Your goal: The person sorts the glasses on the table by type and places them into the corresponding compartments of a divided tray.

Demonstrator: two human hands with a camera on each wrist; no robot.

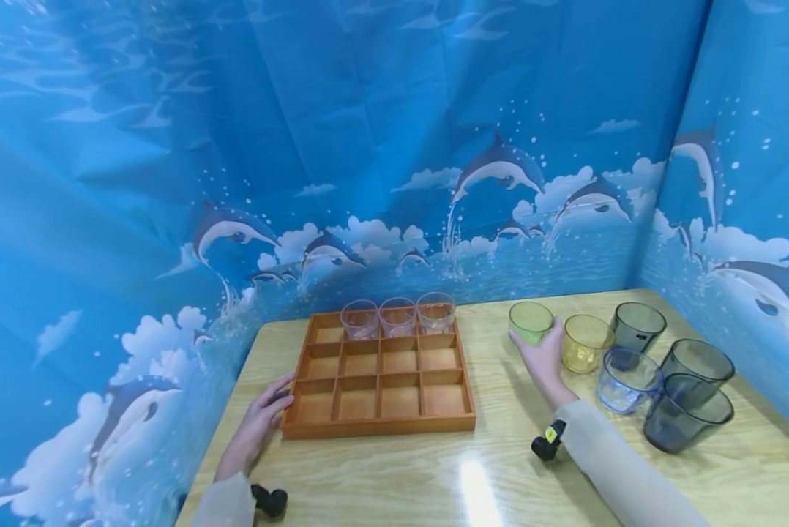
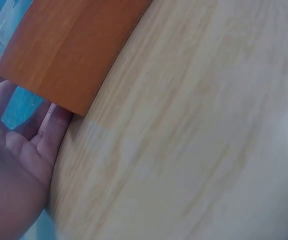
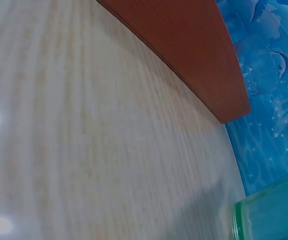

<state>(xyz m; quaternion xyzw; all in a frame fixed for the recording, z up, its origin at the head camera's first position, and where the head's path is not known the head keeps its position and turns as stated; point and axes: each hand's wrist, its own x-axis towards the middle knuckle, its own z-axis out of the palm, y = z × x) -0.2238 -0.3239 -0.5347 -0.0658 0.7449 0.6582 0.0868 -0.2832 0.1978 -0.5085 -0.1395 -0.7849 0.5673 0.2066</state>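
My right hand [image 1: 544, 359] grips a green glass [image 1: 530, 319] from its near side, fingers and thumb about it. Part of that green glass [image 3: 269, 212] shows at the lower right of the right wrist view, where the hand is mostly cut off. My left hand [image 1: 260, 419] touches the left side of a divided wooden tray [image 1: 375, 426] with its fingertips. In the left wrist view, the left hand [image 2: 23, 155] lies against the tray's corner [image 2: 73, 70], its fingers only loosely bent. Three clear glasses, one of them pinkish [image 1: 397, 319], sit in the tray's back row.
Right of the green glass stand a yellow glass [image 1: 585, 344], a blue glass [image 1: 626, 384], and several dark grey glasses [image 1: 681, 421]. A wood-grain table [image 1: 394, 483] bears everything. A blue dolphin-print curtain [image 1: 381, 146] hangs behind and at both sides.
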